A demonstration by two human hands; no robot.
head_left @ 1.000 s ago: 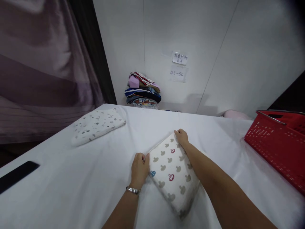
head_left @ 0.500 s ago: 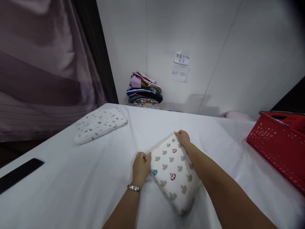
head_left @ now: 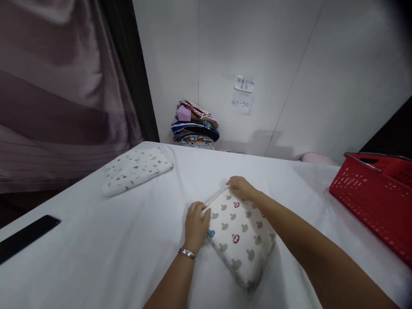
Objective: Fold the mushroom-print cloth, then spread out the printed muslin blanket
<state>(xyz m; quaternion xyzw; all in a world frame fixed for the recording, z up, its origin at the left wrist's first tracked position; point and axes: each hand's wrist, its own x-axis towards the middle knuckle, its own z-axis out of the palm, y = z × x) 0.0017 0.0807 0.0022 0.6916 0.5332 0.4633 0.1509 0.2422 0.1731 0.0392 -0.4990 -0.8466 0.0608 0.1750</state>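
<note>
A folded white cloth [head_left: 240, 231] printed with grey, red and blue mushrooms lies at an angle on the white-covered table. My left hand [head_left: 196, 223] holds its left corner, thumb on top and fingers curled at the edge. At the far corner, my right hand [head_left: 240, 187] grips the cloth with its fingers over the far edge; the forearm hides part of the right side. Another folded white cloth [head_left: 138, 169] with small grey prints lies flat toward the far left of the table, apart from both hands.
A red plastic basket [head_left: 370, 201] with a metal handle stands at the right. A black flat object [head_left: 30, 236] lies at the left edge. Behind the table, a stack of folded fabrics [head_left: 195, 124] rises against the wall. A mauve curtain [head_left: 58, 94] hangs at the left.
My right hand has shifted slightly left along the far edge. My left hand has moved a little right and up, its fingers now more over the corner. The cloth stays nearly in place.
</note>
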